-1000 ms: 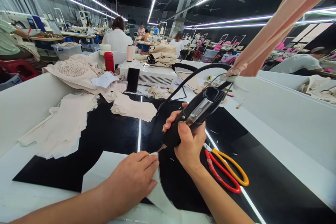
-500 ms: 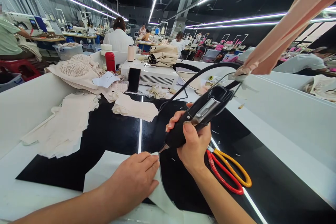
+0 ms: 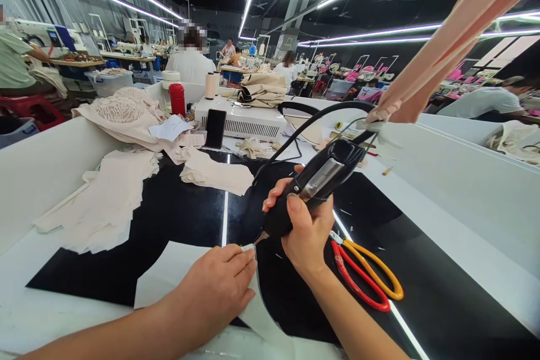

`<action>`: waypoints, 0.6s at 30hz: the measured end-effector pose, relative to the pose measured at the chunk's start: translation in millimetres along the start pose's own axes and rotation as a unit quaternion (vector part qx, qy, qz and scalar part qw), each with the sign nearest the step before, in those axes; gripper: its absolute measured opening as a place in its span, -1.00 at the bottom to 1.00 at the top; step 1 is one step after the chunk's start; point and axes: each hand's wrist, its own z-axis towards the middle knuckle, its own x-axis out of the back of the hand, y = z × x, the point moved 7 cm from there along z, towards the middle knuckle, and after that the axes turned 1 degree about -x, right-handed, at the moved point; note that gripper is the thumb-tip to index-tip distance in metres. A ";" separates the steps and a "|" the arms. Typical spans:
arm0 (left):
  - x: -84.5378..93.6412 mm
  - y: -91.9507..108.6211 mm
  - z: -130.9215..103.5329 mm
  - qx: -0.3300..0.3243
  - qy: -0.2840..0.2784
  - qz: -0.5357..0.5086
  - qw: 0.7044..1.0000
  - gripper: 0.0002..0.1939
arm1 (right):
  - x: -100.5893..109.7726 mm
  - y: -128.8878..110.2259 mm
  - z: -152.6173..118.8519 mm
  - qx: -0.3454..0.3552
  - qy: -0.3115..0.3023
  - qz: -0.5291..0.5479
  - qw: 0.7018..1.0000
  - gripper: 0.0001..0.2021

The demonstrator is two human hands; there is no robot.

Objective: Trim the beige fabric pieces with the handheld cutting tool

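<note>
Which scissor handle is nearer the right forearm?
The red handle: it runs along the side facing the right forearm, while the yellow handle lies farther out.

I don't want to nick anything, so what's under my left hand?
Pale sheeting shows on both sides of your left hand. The hand covers the middle, so I can't see whether it's one piece there.
</note>
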 end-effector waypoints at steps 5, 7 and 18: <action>-2.1 -0.1 0.6 -0.006 -0.011 0.008 1.000 -0.68 | -1.9 0.9 -0.9 0.004 0.002 -0.002 1.000 -0.71; -3.4 0.4 0.6 -0.009 -0.025 0.012 1.000 -0.69 | -2.5 2.0 -1.4 0.002 -0.001 -0.009 1.000 -0.72; -10.2 3.9 -7.9 0.009 -0.025 0.024 0.999 -0.69 | -2.5 3.4 -2.2 0.001 -0.005 -0.022 1.000 -0.71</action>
